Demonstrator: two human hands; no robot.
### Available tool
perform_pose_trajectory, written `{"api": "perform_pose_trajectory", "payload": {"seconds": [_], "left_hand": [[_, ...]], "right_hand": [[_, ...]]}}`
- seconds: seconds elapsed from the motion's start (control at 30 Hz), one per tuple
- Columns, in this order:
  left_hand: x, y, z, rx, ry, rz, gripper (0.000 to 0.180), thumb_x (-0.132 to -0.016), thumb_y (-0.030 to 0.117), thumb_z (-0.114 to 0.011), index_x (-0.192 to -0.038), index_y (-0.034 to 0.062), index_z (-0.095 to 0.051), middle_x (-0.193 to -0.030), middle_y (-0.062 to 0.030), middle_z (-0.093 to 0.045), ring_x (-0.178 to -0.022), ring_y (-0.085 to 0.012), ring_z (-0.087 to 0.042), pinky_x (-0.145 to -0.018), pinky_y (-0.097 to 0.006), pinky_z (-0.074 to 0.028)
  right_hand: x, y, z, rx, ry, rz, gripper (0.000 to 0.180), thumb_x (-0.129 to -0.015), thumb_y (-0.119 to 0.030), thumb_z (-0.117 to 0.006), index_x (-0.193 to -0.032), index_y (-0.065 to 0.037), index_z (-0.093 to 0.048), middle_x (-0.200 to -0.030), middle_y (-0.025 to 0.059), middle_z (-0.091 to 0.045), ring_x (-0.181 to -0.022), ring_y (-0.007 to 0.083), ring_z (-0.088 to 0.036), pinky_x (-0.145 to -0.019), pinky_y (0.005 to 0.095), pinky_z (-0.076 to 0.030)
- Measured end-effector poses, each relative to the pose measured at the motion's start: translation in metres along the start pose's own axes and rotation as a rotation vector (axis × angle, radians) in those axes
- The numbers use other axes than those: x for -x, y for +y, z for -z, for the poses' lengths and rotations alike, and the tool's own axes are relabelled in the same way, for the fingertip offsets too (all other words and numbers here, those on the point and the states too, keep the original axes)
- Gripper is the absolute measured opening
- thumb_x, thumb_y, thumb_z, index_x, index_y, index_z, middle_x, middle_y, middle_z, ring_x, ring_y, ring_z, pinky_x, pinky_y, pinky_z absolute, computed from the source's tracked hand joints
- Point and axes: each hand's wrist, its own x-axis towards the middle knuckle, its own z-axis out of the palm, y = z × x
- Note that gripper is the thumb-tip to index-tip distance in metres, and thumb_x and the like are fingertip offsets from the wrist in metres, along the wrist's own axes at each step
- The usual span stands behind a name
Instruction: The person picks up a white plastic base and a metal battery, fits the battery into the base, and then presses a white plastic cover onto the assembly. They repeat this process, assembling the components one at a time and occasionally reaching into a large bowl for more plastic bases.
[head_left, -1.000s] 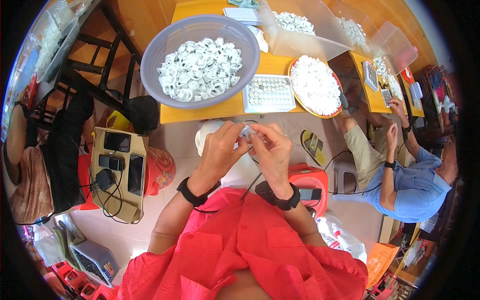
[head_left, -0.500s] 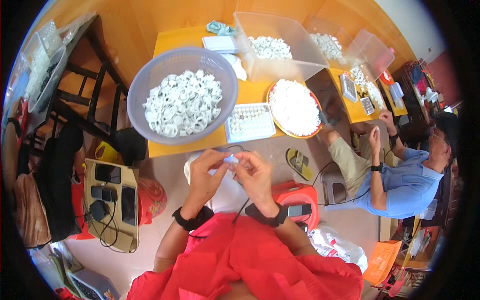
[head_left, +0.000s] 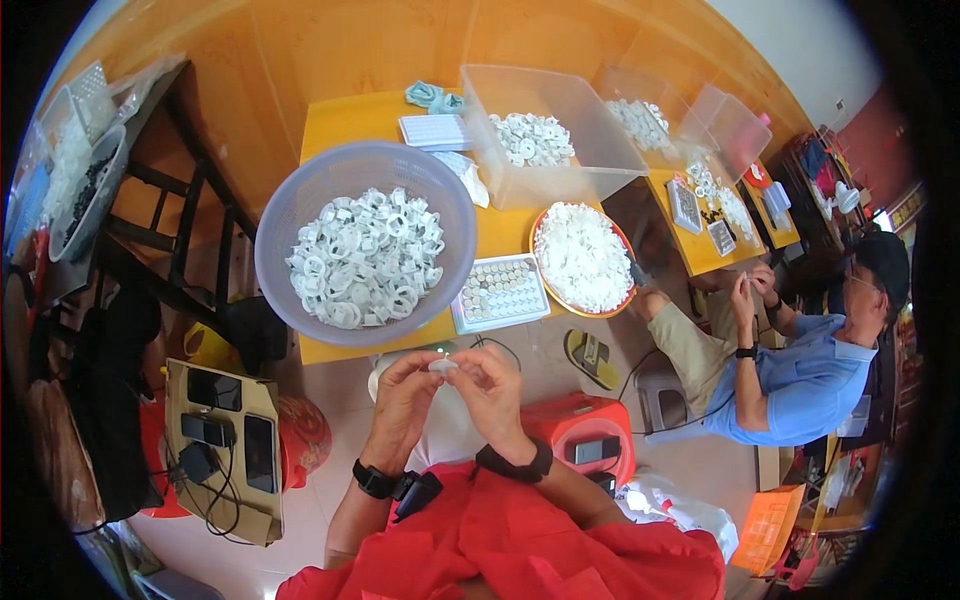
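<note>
In front of the yellow table, my left hand (head_left: pixel 402 402) and my right hand (head_left: pixel 490 396) meet with pinched fingertips. Between them they hold a small white plastic part (head_left: pixel 442 367); its exact shape is partly covered by the fingers. Beyond my hands, a grey-purple plastic basket (head_left: pixel 268 240) contains a heap of white ring-shaped plastic parts (head_left: pixel 370 255). To its right lies a white tray (head_left: pixel 502 322) with rows of small round pieces. Beside that tray, a red-rimmed round plate (head_left: pixel 620 305) bears a pile of small white parts (head_left: pixel 585 255).
A clear plastic bin (head_left: pixel 610 165) with white parts stands behind the plate. At right, a co-worker in a blue shirt (head_left: pixel 815 385) works with both hands raised. A red stool (head_left: pixel 560 415) carries a phone (head_left: pixel 597 449); a cardboard tray (head_left: pixel 190 400) with devices and cables is at left.
My view has shifted, so the table appears lower in the picture. My hands have moved slightly left and down, and the small part between the fingertips sits at a different angle.
</note>
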Motion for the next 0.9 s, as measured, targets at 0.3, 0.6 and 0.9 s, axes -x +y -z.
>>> {"api": "perform_pose_trajectory", "payload": {"seconds": [0.3, 0.6, 0.9], "left_hand": [[-0.001, 0.008, -0.006, 0.044, -0.022, 0.024, 0.025, -0.075, -0.009, -0.053, -0.097, -0.0013, -0.061, -0.096, -0.0089, -0.059, -0.089, -0.0172, -0.055, -0.081, -0.029, -0.043], [0.005, 0.015, -0.010, -0.145, 0.046, -0.036, 0.029, -0.076, -0.003, -0.056, -0.106, 0.0011, -0.057, -0.097, -0.0082, -0.058, -0.092, -0.0162, -0.053, -0.081, -0.029, -0.044], [0.049, 0.092, -0.056, -0.627, 0.028, -0.303, 0.028, -0.082, 0.015, -0.058, -0.103, -0.0039, -0.059, -0.085, -0.0126, -0.064, -0.077, -0.0175, -0.061, -0.075, -0.028, -0.048]], "right_hand": [[0.001, 0.000, -0.011, -0.048, 0.097, 0.032, 0.015, -0.075, 0.004, -0.063, -0.088, -0.002, -0.064, -0.075, 0.0031, -0.052, -0.063, 0.0066, -0.051, -0.054, 0.0184, -0.040], [-0.022, 0.016, 0.007, 0.027, -0.089, 0.007, 0.014, -0.074, -0.001, -0.063, -0.088, -0.003, -0.064, -0.071, 0.0031, -0.053, -0.060, 0.0082, -0.051, -0.052, 0.0211, -0.041], [-0.198, -0.044, 0.090, -0.194, 0.050, 0.118, 0.029, -0.081, -0.008, -0.059, -0.107, 0.003, -0.054, -0.091, 0.0090, -0.056, -0.080, 0.0155, -0.060, -0.068, 0.0256, -0.051]]}}
